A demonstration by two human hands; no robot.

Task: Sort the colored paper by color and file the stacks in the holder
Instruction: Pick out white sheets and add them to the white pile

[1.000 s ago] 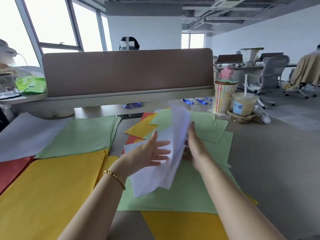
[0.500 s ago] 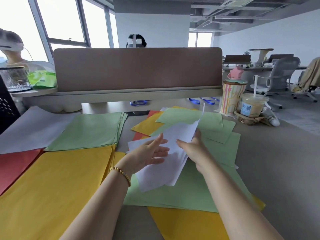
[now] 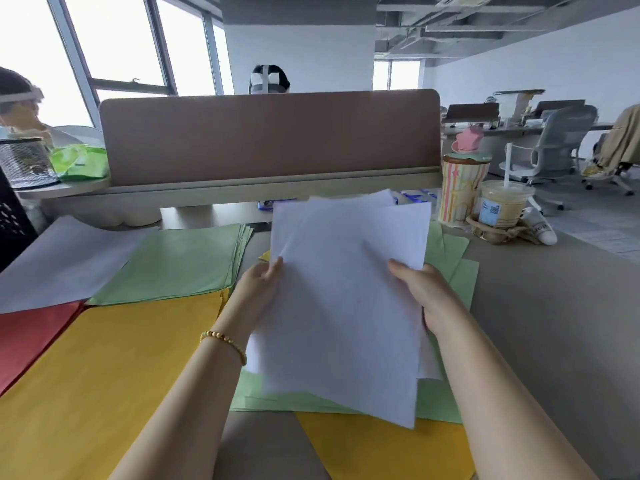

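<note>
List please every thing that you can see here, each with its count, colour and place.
white sheets: several, white, held up over the desk centre
white stack: one, white, far left
green stack: one, green, left of centre
yellow stack: one, yellow, near left
red paper: red, left edge
unsorted paper: green and yellow, under the held sheets
striped cup: one, right
iced drink: one, yellowish, right
mesh basket: one, black, far left
left hand: grips the sheets' left edge
right hand: grips their right edge
</note>
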